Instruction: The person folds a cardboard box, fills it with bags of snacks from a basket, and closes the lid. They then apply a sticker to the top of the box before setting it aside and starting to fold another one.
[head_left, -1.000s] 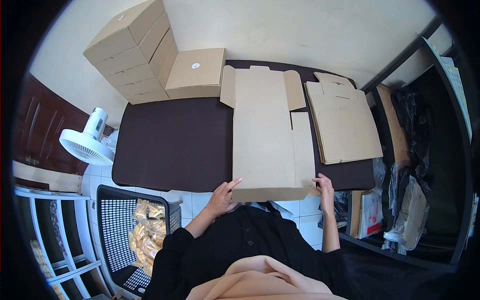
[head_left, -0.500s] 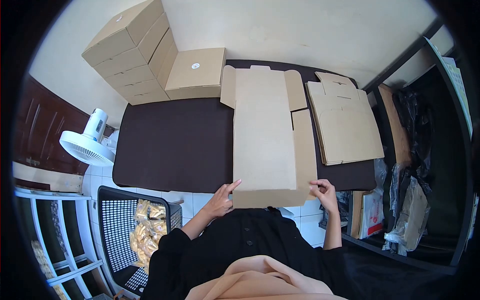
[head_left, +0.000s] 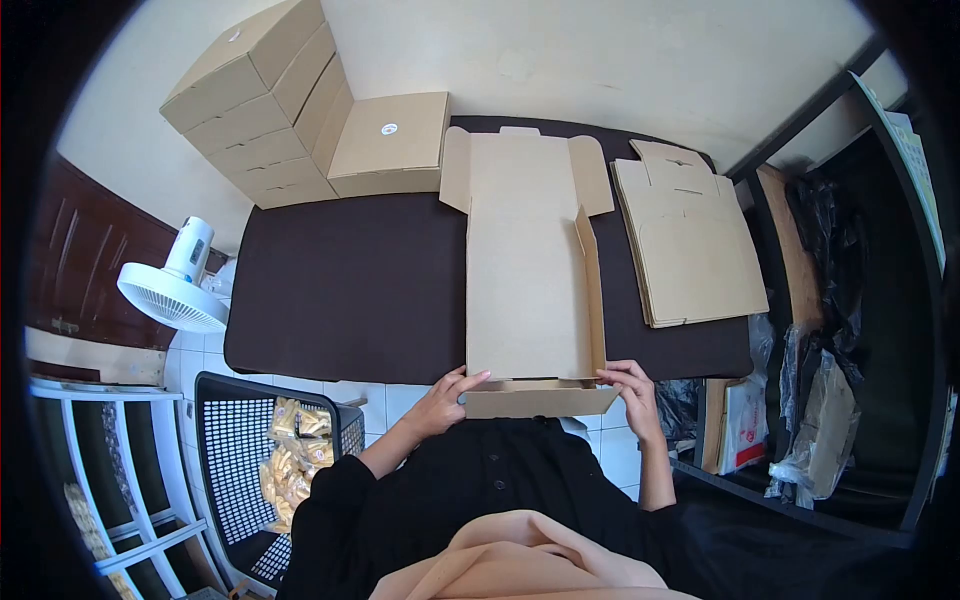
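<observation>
A partly folded cardboard box [head_left: 525, 270] lies lengthwise on the dark table in front of me, its lid part with small side flaps pointing at the wall. Its right side panel [head_left: 591, 290] stands up, while the near panel [head_left: 535, 402] hangs tilted over the table's front edge. At the near left corner my left hand [head_left: 440, 402] grips the cardboard, index finger lying on the base. My right hand [head_left: 632, 392] holds the near right corner, fingertips against the end of the raised side panel and the thumb partly hidden.
A stack of flat cardboard blanks [head_left: 695, 245] lies on the table's right. Closed boxes [head_left: 260, 120] are piled at the back left, beside a single box [head_left: 390, 140] with a round sticker. A white fan [head_left: 175, 290] and a black basket [head_left: 235, 470] of packaged goods stand left.
The right side panel has swung from lying nearly flat to upright. My right hand has moved left with it, and the near panel now tilts further down.
</observation>
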